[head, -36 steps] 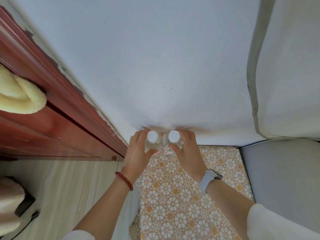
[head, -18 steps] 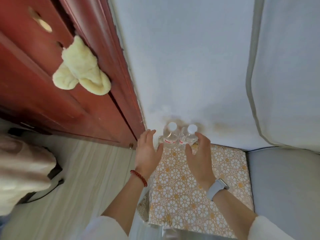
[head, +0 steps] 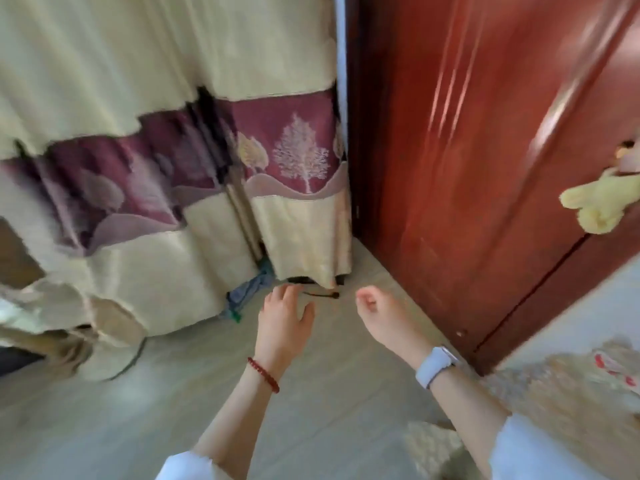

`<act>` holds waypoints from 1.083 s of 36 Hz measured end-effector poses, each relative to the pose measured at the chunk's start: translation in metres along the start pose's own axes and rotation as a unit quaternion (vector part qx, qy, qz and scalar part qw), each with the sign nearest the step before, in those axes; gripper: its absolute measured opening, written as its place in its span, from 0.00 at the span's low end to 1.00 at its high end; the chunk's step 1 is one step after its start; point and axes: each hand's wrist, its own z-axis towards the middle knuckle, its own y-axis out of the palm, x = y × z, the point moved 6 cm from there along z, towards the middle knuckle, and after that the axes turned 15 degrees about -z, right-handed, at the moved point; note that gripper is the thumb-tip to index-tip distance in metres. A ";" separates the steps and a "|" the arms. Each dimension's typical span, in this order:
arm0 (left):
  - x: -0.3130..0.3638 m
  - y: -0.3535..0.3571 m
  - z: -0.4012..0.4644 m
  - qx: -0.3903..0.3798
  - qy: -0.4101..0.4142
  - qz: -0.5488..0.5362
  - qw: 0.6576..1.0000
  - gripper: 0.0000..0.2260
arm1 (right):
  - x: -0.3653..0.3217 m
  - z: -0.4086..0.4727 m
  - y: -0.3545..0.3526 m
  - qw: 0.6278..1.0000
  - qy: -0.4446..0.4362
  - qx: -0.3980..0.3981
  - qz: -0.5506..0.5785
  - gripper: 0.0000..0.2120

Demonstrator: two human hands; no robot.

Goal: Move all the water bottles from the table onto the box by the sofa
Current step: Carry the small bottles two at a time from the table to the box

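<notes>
My left hand (head: 284, 318), with a red bead bracelet, hangs over the floor with its fingers spread and holds nothing. My right hand (head: 382, 318), with a white watch on the wrist, is also empty, its fingers loosely curled. The box under a flower-patterned cloth (head: 554, 407) sits blurred at the lower right, behind my right forearm. At its far right edge the water bottles (head: 618, 370) show only as a clear smear with red labels. The table is out of view.
A red wooden door (head: 467, 168) stands ahead on the right with a yellow plush toy (head: 599, 202) hanging on it. Cream and maroon curtains (head: 173, 168) fill the left. A blue cloth (head: 249, 292) and a dark cord (head: 322, 294) lie on the pale floor (head: 173, 410).
Both hands let go of the two bottles standing on the box and drew back. The view has swung left, away from the box towards the door and the curtains.
</notes>
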 end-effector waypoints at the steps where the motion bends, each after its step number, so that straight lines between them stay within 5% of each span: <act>1: -0.021 -0.043 -0.015 0.029 -0.025 0.006 0.999 0.17 | -0.038 -0.005 0.021 1.000 -0.026 -0.015 0.002 0.11; 9: -0.178 -0.351 -0.205 0.246 -0.177 0.051 0.952 0.15 | -0.336 -0.108 0.204 0.951 -0.254 -0.167 -0.059 0.13; 19: -0.316 -0.544 -0.490 0.466 -0.396 0.030 0.791 0.14 | -0.573 -0.293 0.443 0.783 -0.494 -0.337 -0.172 0.14; 28: -0.440 -0.710 -0.649 0.561 -0.487 0.049 0.668 0.15 | -0.767 -0.437 0.649 0.648 -0.621 -0.402 -0.180 0.14; 39: -0.525 -0.934 -0.780 0.640 -0.499 0.079 0.578 0.14 | -0.988 -0.617 0.801 0.531 -0.717 -0.428 -0.148 0.14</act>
